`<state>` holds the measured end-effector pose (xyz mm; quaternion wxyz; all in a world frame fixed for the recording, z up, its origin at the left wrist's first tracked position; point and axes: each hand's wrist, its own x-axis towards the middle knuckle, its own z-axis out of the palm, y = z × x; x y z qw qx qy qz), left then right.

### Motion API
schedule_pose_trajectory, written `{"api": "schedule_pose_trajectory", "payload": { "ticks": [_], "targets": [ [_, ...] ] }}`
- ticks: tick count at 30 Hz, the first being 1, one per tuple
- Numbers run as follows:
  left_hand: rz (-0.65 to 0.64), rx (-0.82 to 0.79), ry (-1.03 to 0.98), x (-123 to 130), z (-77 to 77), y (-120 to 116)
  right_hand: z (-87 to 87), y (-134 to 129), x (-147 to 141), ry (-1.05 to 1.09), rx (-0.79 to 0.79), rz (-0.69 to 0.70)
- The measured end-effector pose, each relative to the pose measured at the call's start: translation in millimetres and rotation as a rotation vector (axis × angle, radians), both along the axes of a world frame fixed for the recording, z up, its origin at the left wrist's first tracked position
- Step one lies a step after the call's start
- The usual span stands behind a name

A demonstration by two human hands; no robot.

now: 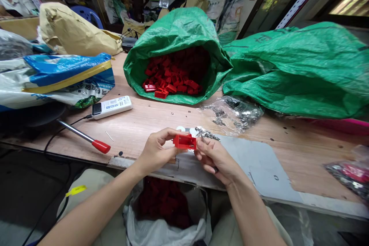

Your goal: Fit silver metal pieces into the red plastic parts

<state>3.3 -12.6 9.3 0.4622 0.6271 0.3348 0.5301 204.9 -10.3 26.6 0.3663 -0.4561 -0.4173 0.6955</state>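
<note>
A small red plastic battery-holder-like case (186,142) is held up over the front of the table, its hollow side facing me. My left hand (158,147) grips its left end between thumb and fingers. My right hand (213,157) pinches the right end; a small dark piece shows near its curled fingers, too small to name. Just behind the case lies a pile of small shiny metal pieces (206,133) beside white discs (180,128). Under the hands is a grey sheet (245,153) on the table.
Red cases fill an open green sack (173,19); another green sack (300,65) lies to its right. A clear bag of metal parts (239,113), a white power bank (112,107) and a red-tipped lever (100,146) surround the workspace. More red parts sit in a white bag (161,232) below the edge.
</note>
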Motion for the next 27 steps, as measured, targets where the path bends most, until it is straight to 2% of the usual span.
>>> {"api": "schedule_pose_trajectory", "payload": {
  "ticks": [3, 4, 5, 8, 11, 13, 20, 27],
  "targets": [
    [0.031, -0.081, 0.062, -3.5, 5.0, 0.4, 0.0, 5.1, 12.5, -0.259, 0.22, -0.272],
    [0.032, -0.086, 0.097, -4.8, 6.2, 0.1, -0.7, 6.0, 15.7, -0.369, 0.303, -0.304],
    [0.034, -0.086, 0.133, -6.0, 6.9, -0.4, -1.9, 6.3, 17.7, -0.482, 0.386, -0.281],
    [0.062, -0.071, 0.183, -9.9, 6.4, -1.1, -7.5, 3.9, 15.5, -0.76, 0.64, -0.054],
    [0.117, -0.06, 0.167, -15.0, 4.0, 0.0, -13.5, -0.3, 6.3, -0.948, 0.795, 0.091],
    [0.141, -0.058, 0.156, -18.3, 2.9, 1.2, -15.7, -2.6, 1.5, -1.029, 0.813, 0.126],
    [0.172, -0.08, 0.164, -21.2, -0.2, 2.2, -13.3, -8.4, -1.0, -1.147, 0.785, 0.106],
    [0.134, -0.066, 0.14, -18.9, -2.8, 1.2, -13.1, -9.4, -1.3, -1.174, 0.822, 0.146]
  ]
}}
